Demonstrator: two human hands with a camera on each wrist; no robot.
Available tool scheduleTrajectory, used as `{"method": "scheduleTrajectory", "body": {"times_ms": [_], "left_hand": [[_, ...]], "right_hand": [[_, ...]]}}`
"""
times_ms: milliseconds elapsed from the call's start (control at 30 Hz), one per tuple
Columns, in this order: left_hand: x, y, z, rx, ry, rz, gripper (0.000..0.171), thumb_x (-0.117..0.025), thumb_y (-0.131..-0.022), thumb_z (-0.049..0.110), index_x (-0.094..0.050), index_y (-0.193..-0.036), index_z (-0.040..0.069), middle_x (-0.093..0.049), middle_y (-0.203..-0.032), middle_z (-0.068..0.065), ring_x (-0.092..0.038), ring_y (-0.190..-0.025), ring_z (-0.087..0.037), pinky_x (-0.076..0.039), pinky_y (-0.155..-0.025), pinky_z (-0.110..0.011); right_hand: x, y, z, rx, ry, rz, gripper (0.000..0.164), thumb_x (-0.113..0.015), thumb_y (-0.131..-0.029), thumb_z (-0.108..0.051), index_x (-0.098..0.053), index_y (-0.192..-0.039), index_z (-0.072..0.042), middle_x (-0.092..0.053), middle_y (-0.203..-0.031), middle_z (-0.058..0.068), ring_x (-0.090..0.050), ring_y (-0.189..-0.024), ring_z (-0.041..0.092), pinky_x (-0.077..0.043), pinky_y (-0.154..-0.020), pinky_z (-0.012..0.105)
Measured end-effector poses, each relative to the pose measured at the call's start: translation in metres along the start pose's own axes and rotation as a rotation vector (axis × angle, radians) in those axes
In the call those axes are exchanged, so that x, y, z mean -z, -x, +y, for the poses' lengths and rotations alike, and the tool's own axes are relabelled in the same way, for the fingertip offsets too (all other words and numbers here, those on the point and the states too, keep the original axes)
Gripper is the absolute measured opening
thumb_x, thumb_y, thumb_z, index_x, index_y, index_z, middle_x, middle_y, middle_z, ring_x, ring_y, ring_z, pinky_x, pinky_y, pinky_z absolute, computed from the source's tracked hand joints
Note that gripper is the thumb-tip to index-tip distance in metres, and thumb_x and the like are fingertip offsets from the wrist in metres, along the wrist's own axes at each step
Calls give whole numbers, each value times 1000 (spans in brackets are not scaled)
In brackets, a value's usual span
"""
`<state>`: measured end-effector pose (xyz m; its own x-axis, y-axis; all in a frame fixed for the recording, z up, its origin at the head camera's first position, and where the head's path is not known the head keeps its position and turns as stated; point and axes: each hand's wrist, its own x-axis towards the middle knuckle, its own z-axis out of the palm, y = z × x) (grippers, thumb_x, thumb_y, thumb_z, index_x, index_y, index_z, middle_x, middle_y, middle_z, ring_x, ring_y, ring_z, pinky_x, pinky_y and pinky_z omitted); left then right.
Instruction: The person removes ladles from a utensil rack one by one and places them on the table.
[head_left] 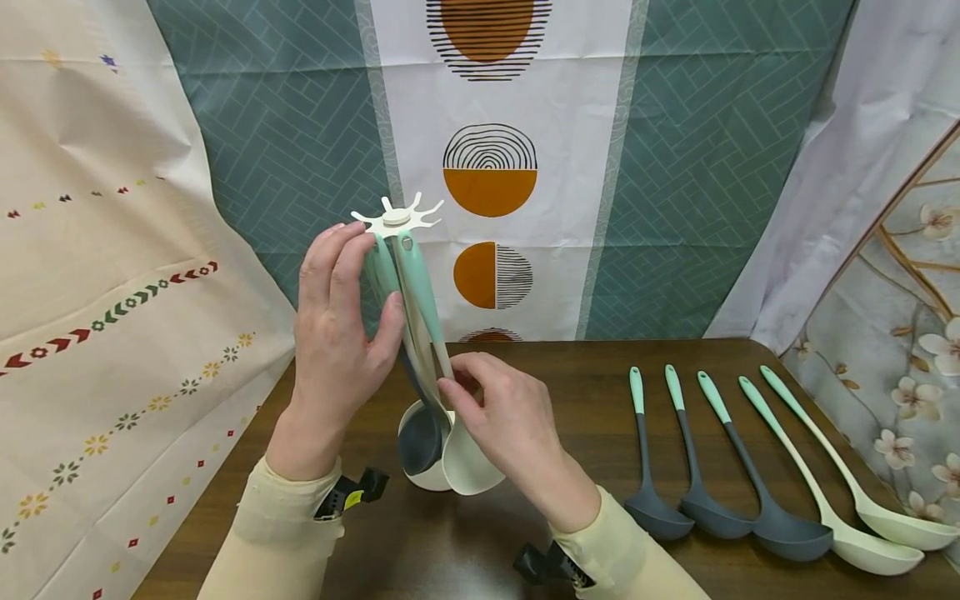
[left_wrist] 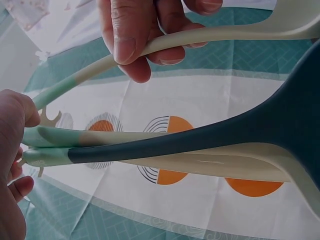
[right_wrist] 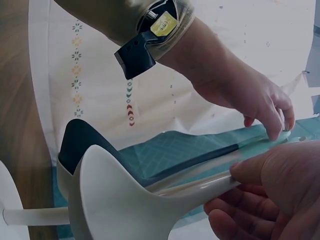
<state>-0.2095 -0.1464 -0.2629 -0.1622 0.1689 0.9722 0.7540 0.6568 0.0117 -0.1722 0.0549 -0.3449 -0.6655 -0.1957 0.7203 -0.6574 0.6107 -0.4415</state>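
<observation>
A cream utensil stand has a hooked top (head_left: 396,218) and a round base (head_left: 429,481). Several mint-handled utensils hang about its post, among them a dark ladle (head_left: 420,439). My left hand (head_left: 339,321) is up by the hooks, its fingers and thumb around the mint handle tops, seen also in the left wrist view. With thumb and fingers my right hand (head_left: 513,408) pinches the stem of a white ladle (head_left: 468,462), whose mint handle end is close under the hooks. In the right wrist view the white ladle's bowl (right_wrist: 117,200) partly covers the utensils behind it.
To the right on the brown table (head_left: 570,375) lies a row of ladles: dark ones, such as the dark-bowled ladle (head_left: 791,533), and cream ones, such as the cream ladle (head_left: 873,550). Patterned cloths (head_left: 300,125) hang behind and at both sides.
</observation>
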Motion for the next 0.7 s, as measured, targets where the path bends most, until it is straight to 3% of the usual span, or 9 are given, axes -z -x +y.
{"method": "scheduleTrajectory", "body": {"times_ms": [700], "left_hand": [[-1, -1, 2, -6, 11, 13, 52, -64, -98, 12, -56, -149, -1, -55, -153, -22, -47, -148, -44, -37, -127, -54]], "right_hand": [[9, 0, -5, 13, -14, 20, 16, -87, -98, -21, -82, -113, -19, -75, -96, -13, -64, -72, 4, -52, -61, 27]]}}
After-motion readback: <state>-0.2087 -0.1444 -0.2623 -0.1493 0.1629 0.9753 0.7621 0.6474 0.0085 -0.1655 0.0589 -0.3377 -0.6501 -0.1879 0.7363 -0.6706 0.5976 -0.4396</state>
